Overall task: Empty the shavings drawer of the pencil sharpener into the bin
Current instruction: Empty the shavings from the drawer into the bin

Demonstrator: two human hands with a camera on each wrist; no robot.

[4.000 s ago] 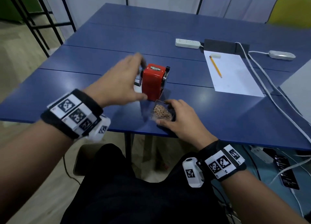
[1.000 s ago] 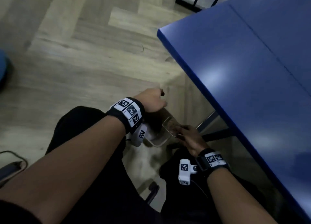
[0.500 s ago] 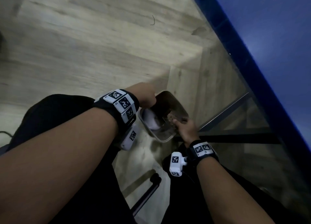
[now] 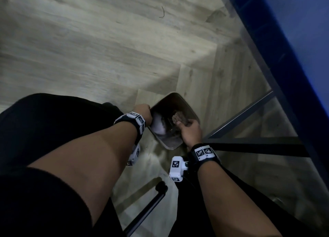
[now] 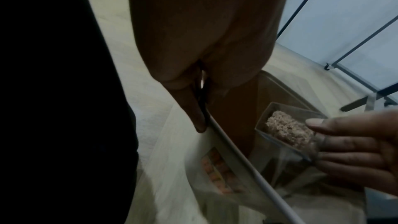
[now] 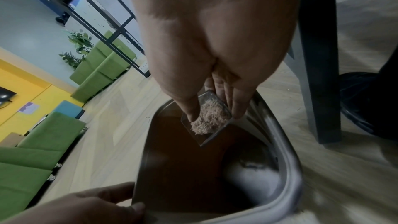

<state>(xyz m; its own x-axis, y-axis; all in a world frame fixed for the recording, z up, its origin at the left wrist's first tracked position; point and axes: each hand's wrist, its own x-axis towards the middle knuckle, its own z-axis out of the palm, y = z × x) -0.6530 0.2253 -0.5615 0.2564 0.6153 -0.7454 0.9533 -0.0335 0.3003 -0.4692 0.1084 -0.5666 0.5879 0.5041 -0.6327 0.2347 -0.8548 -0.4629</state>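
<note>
The floor point(image 4: 89, 49) is pale wood, beside a blue table point(image 4: 302, 40). The left hand point(image 4: 143, 112) grips the rim of the bin point(image 6: 288, 168). The right hand point(image 4: 191, 131) pinches the clear plastic drawer point(image 6: 206, 117) over the bin's mouth. Fluffy brown shavings point(image 6: 207, 118) are still inside. I think it should tip slowly, low and well inside the smooth, rounded rim, then get a little tap.

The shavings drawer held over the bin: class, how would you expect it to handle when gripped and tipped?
The shavings drawer looks like thin clear plastic, so probably light and stiff. The right hand pinches it by its side walls, which may be slippery. The shavings sit in one clump, so they may drop into the bin all at once.
</note>
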